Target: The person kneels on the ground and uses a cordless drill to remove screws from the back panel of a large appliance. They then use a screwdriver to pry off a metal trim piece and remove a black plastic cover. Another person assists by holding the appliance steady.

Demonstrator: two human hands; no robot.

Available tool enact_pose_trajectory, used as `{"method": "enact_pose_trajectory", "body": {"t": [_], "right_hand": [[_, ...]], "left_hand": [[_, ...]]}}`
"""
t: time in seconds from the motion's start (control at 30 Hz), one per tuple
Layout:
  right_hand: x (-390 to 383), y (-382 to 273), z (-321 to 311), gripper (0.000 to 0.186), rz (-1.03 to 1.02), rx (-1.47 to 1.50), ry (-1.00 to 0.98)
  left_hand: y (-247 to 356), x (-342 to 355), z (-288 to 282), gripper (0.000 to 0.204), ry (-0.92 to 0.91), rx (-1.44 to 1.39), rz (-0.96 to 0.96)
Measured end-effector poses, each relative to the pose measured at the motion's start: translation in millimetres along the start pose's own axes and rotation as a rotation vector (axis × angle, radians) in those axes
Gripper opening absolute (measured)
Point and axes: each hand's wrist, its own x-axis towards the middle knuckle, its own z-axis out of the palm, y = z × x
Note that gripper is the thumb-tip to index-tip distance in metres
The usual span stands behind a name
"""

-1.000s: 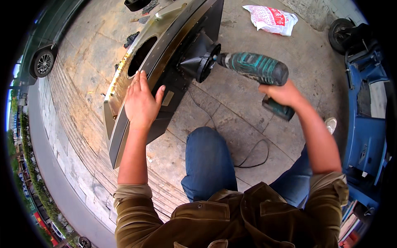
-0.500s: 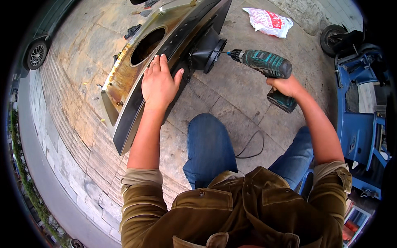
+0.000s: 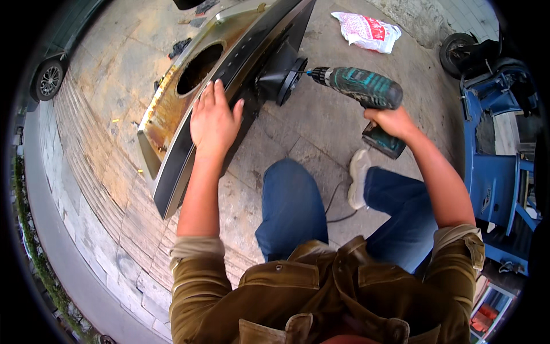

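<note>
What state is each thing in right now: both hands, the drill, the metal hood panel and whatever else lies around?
left hand: flat, palm down on the panel, fingers spread.
right hand: closed on the drill's grip.
cordless drill: held level, bit at the funnel's rim.
metal panel: tilted on the paving, rusty, round hole open.
black funnel: fixed to the panel's dark side.
plastic bag: crumpled on the ground.

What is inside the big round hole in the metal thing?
The hole in the rusty panel shows only darkness; whatever lies inside is hidden. The left hand rests flat beside it, not over it.
</note>
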Motion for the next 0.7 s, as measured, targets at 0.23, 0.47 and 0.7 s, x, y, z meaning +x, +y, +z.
{"method": "enact_pose_trajectory", "body": {"t": [0.23, 0.47, 0.7], "right_hand": [[51, 85, -13, 0.020, -0.018, 0.265, -0.096], [107, 169, 41, 0.026, -0.123, 0.591, -0.260], [136, 187, 80, 0.021, -0.178, 0.895, -0.385]], "left_hand": [[7, 2, -4, 0.059, 0.024, 0.145, 0.037], [94, 19, 33, 0.029, 0.046, -0.118, 0.267], [132, 79, 108, 0.030, -0.163, -0.066, 0.015]]}}
